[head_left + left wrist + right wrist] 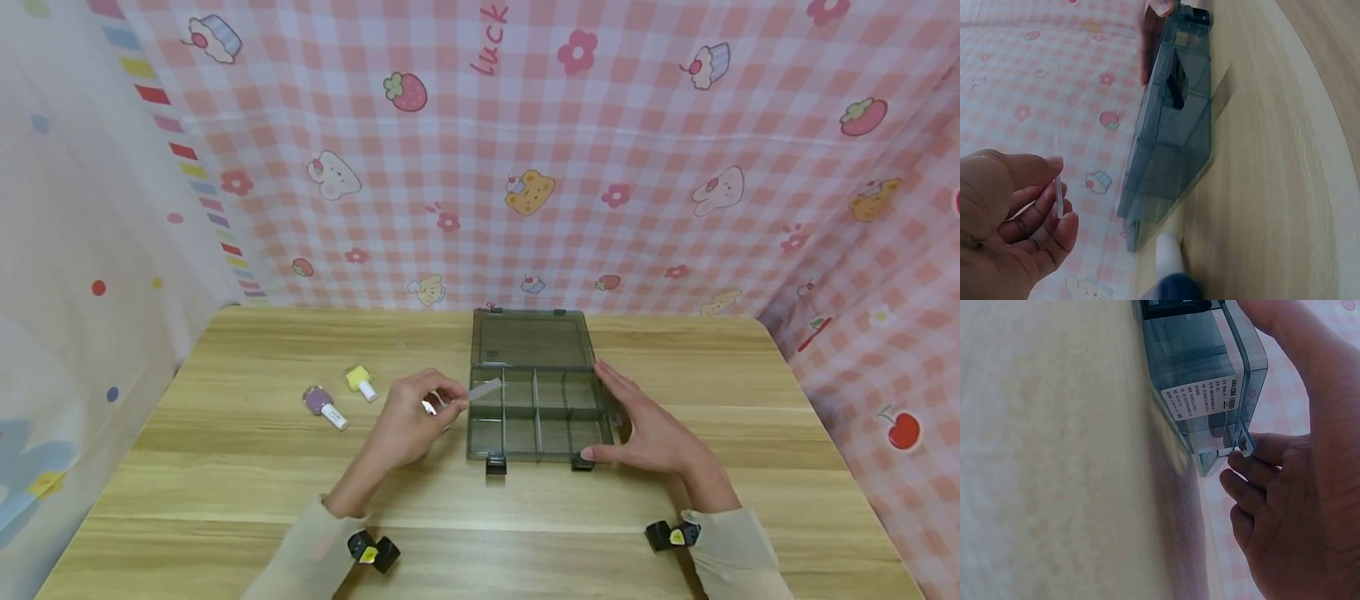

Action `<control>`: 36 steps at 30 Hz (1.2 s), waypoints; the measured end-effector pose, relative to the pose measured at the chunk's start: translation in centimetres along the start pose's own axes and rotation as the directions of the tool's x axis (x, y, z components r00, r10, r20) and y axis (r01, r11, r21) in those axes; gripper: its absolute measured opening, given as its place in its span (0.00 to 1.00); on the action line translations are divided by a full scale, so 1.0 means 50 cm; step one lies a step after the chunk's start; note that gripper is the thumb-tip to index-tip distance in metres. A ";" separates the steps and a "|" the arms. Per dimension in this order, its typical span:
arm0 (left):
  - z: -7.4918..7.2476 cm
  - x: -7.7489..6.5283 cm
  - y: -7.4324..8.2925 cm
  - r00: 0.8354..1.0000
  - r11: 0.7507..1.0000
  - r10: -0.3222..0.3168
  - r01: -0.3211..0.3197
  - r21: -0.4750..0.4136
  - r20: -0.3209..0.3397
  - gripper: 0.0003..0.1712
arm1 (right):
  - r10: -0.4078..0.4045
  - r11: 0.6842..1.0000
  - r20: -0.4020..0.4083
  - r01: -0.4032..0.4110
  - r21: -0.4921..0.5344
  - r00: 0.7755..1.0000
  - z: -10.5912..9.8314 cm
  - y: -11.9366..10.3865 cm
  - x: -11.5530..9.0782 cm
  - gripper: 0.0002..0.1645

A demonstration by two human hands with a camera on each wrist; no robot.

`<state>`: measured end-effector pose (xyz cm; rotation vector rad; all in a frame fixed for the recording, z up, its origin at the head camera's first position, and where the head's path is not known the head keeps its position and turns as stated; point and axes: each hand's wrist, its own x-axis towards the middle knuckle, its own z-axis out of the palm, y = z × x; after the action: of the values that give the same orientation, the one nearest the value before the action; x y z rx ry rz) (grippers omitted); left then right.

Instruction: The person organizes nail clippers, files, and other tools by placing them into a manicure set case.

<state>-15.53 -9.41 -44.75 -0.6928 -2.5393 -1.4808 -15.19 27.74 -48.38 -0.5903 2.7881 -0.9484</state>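
Observation:
A translucent grey compartment box lies on the table with its lid folded back. My left hand pinches a thin, clear divider strip between thumb and fingers, its far end over the left compartments. At the box's right side, my right hand grips it, the thumb by the front right latch and the fingers along the side. In the left wrist view, a dark blue nail polish bottle with a white cap lies near the box; my left hand mostly hides it in the head view.
Left of the box lie a purple nail polish bottle and a yellow nail polish bottle. Tiny clear pieces rest behind them. A pink checked curtain hangs along the wooden table's back edge.

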 end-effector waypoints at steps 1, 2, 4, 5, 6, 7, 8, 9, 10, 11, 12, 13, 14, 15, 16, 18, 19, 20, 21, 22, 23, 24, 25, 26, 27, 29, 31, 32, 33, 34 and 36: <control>0.003 0.001 0.002 1.000 1.000 -0.002 0.002 -0.005 0.006 0.06 | -0.001 1.000 0.000 0.001 0.000 1.000 0.000 0.000 0.000 0.78; 0.008 0.002 0.003 1.000 1.000 -0.005 0.005 -0.012 0.014 0.07 | 0.000 1.000 0.001 0.000 0.001 1.000 0.000 0.000 0.000 0.78; 0.016 0.005 0.004 1.000 1.000 0.006 -0.005 -0.020 0.025 0.08 | 0.000 1.000 0.002 0.000 0.002 1.000 0.000 0.001 0.000 0.78; 0.020 0.006 0.005 0.999 1.000 0.014 -0.014 -0.020 0.030 0.08 | 0.000 1.000 0.002 0.000 0.003 1.000 0.000 0.001 0.000 0.78; 0.025 0.007 0.006 0.999 1.000 0.022 -0.021 -0.019 0.035 0.08 | -0.001 1.000 0.003 0.001 0.003 1.000 0.000 0.001 0.000 0.78; 0.029 0.008 0.007 0.999 0.999 0.029 -0.029 -0.017 0.040 0.08 | -0.002 1.000 0.003 0.002 0.003 1.000 -0.001 0.001 0.000 0.78; 0.032 0.009 0.008 0.998 0.999 0.034 -0.033 -0.015 0.046 0.08 | -0.004 1.000 0.003 0.003 0.003 1.000 -0.001 0.000 0.000 0.78; 0.036 0.010 0.009 0.998 0.999 0.036 -0.036 -0.013 0.050 0.08 | -0.005 1.000 0.003 0.005 0.004 1.000 -0.001 0.001 0.001 0.78; 0.040 0.011 0.011 0.998 0.999 0.037 -0.037 -0.009 0.055 0.08 | -0.006 1.000 0.003 0.006 0.003 1.000 -0.001 0.000 0.001 0.78; 0.044 0.012 0.012 0.998 0.999 0.037 -0.036 -0.007 0.060 0.08 | -0.007 1.000 0.003 0.007 0.002 1.000 -0.001 0.000 0.001 0.78; 0.048 0.013 0.014 0.997 0.999 0.036 -0.035 -0.006 0.065 0.09 | -0.009 1.000 0.002 0.009 0.002 1.000 -0.001 0.000 0.001 0.78; 0.051 0.014 0.017 0.997 0.999 0.035 -0.034 -0.003 0.072 0.09 | -0.011 1.000 0.002 0.011 0.000 1.000 -0.001 0.000 0.001 0.78; 0.055 0.015 0.019 0.997 1.000 0.032 -0.031 -0.003 0.077 0.09 | -0.012 1.000 0.001 0.012 -0.002 1.000 -0.001 0.001 0.001 0.78; 0.058 0.016 0.021 0.996 1.000 0.031 -0.031 -0.002 0.083 0.09 | -0.014 1.000 0.000 0.014 -0.005 1.000 -0.001 0.001 0.001 0.78; 0.061 0.017 0.024 0.996 0.999 0.035 -0.035 0.000 0.088 0.08 | -0.014 1.000 -0.001 0.014 -0.007 1.000 -0.001 0.001 0.001 0.78; 0.068 0.020 0.028 0.994 0.999 0.038 -0.038 0.000 0.099 0.08 | -0.015 1.000 -0.004 0.015 -0.009 1.000 -0.001 0.001 0.001 0.78; 0.072 0.022 0.031 0.994 0.999 0.037 -0.037 -0.001 0.104 0.08 | -0.015 1.000 -0.004 0.015 -0.010 1.000 -0.001 0.002 0.001 0.78; 0.076 0.023 0.032 0.994 0.999 0.034 -0.034 -0.004 0.107 0.08 | -0.015 1.000 -0.005 0.015 -0.011 1.000 -0.001 0.002 0.001 0.78; 0.079 0.025 0.034 0.993 0.999 0.032 -0.032 -0.004 0.111 0.08 | -0.014 1.000 -0.005 0.014 -0.014 1.000 -0.001 0.002 0.001 0.78; 0.083 0.026 0.036 0.993 1.000 0.027 -0.027 -0.007 0.115 0.08 | -0.014 1.000 -0.005 0.014 -0.016 1.000 -0.001 0.003 0.001 0.78; 0.087 0.028 0.038 0.993 1.000 0.020 -0.019 -0.007 0.119 0.08 | -0.013 1.000 -0.005 0.013 -0.018 1.000 -0.001 0.003 0.001 0.78; 0.091 0.029 0.040 0.992 1.000 0.014 -0.013 -0.008 0.122 0.08 | -0.012 1.000 -0.006 0.011 -0.019 1.000 -0.001 0.003 0.001 0.78; 0.095 0.031 0.042 0.992 1.000 0.010 -0.009 -0.007 0.126 0.08 | -0.009 1.000 -0.006 0.009 -0.020 1.000 -0.001 0.004 0.001 0.78; 0.099 0.032 0.044 0.991 1.000 0.008 -0.007 -0.003 0.131 0.08 | -0.008 1.000 -0.006 0.008 -0.020 1.000 -0.002 0.004 0.001 0.78; 0.103 0.033 0.046 0.990 1.000 0.007 -0.007 0.002 0.137 0.08 | -0.006 1.000 -0.007 0.006 -0.017 1.000 -0.002 0.004 0.000 0.78; 0.112 0.036 0.051 0.988 1.000 0.008 -0.011 0.015 0.153 0.08 | -0.003 1.000 -0.009 0.003 -0.011 1.000 -0.001 0.003 0.000 0.78; 0.121 0.037 0.055 0.985 0.999 0.014 -0.019 0.028 0.170 0.08 | -0.002 1.000 -0.009 0.002 -0.008 1.000 -0.001 0.003 0.000 0.78; 0.125 0.038 0.058 0.984 0.999 0.018 -0.024 0.033 0.179 0.08 | -0.002 1.000 -0.009 0.001 -0.008 1.000 0.000 0.003 0.000 0.77; 0.129 0.038 0.060 0.982 0.999 0.023 -0.030 0.036 0.187 0.08 | 0.000 1.000 -0.008 0.000 -0.008 1.000 0.000 0.004 0.000 0.77; 0.134 0.039 0.062 0.981 0.999 0.027 -0.034 0.036 0.194 0.08 | 0.000 1.000 -0.007 0.000 -0.008 1.000 0.001 0.004 0.000 0.77; 0.142 0.041 0.066 0.978 0.998 0.037 -0.045 0.033 0.205 0.08 | 0.003 1.000 -0.004 -0.003 -0.006 1.000 0.001 0.005 0.001 0.77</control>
<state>-15.04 -1.33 -45.14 -0.9309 -2.6751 -1.4114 -15.27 27.87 -48.56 -0.5856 2.7959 -0.9418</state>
